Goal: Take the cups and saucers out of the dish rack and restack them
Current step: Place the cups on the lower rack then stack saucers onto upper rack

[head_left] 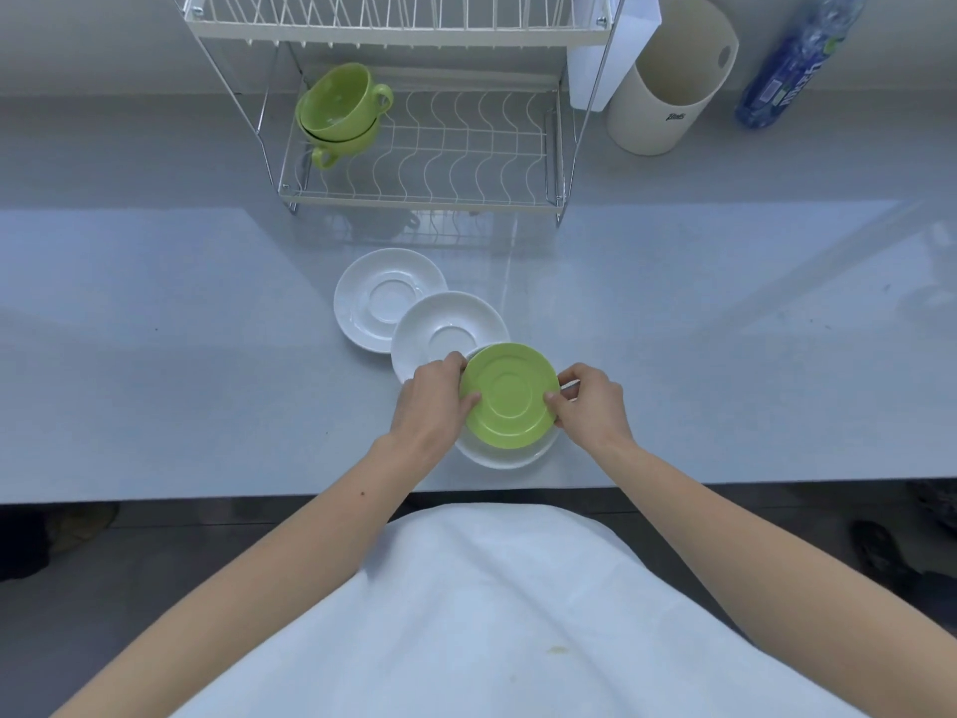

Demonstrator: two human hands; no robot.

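Observation:
A green saucer [510, 396] is held by both hands over a white saucer [505, 458] near the counter's front edge. My left hand [432, 401] grips its left rim and my right hand [590, 401] pinches its right rim. Two more white saucers [386, 298] [440, 323] lie overlapping on the counter behind it. Two green cups [336, 103] sit nested, tilted, at the left of the lower shelf of the white wire dish rack [466, 163].
A cream utensil holder [668, 80] stands right of the rack, and a blue water bottle [792, 64] lies beyond it. The grey counter [181, 329] stretches left and right. My white apron fills the bottom.

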